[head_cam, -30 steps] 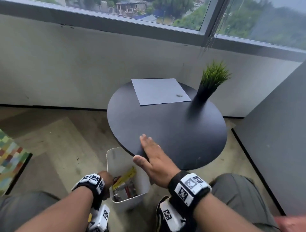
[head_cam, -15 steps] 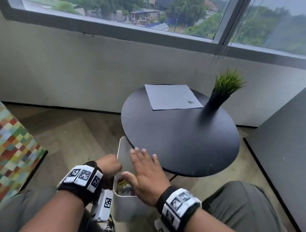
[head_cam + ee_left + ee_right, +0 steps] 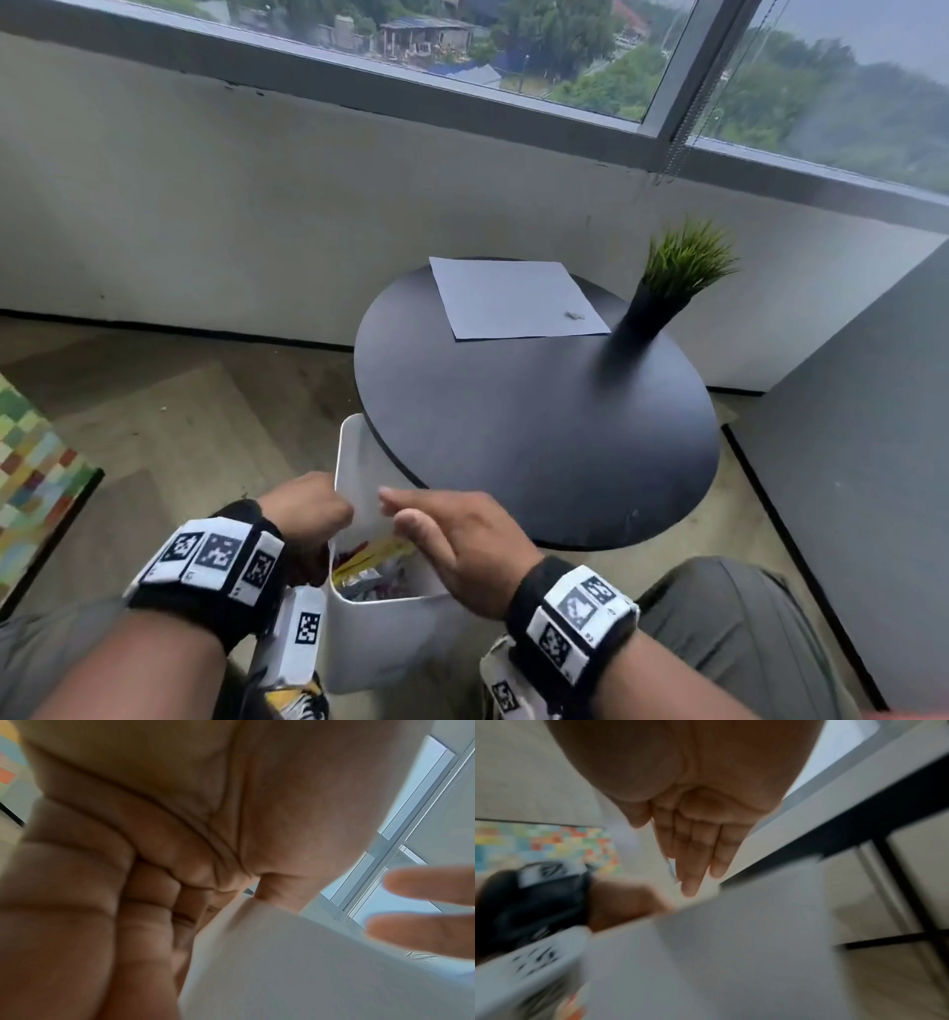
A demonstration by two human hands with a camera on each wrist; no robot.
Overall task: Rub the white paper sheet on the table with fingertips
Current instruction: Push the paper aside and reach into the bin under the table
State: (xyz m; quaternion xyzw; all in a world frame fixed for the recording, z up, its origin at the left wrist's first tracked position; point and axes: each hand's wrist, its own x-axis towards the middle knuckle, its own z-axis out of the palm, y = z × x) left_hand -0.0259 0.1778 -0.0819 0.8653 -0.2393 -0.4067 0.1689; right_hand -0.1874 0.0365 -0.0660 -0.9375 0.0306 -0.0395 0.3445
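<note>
The white paper sheet (image 3: 513,300) lies flat on the far part of the round black table (image 3: 539,437), with a small speck (image 3: 574,315) near its right edge. Both hands are low and near me, well short of the paper. My left hand (image 3: 313,506) grips the left rim of a white bin (image 3: 380,632), and the left wrist view shows its fingers (image 3: 154,882) curled at the bin wall (image 3: 282,963). My right hand (image 3: 436,524) hovers over the bin's opening with straight fingers (image 3: 695,852) and holds nothing.
A green plant in a black vase (image 3: 667,293) stands on the table just right of the paper. The bin holds yellow and red items (image 3: 369,557) and sits on the floor under the table's near-left edge. A grey partition (image 3: 847,462) stands at right, and a colourful mat (image 3: 31,462) lies at left.
My right hand has drawn back from the table's near edge to above the bin. My left hand has come up to the bin's rim. The head view has turned left.
</note>
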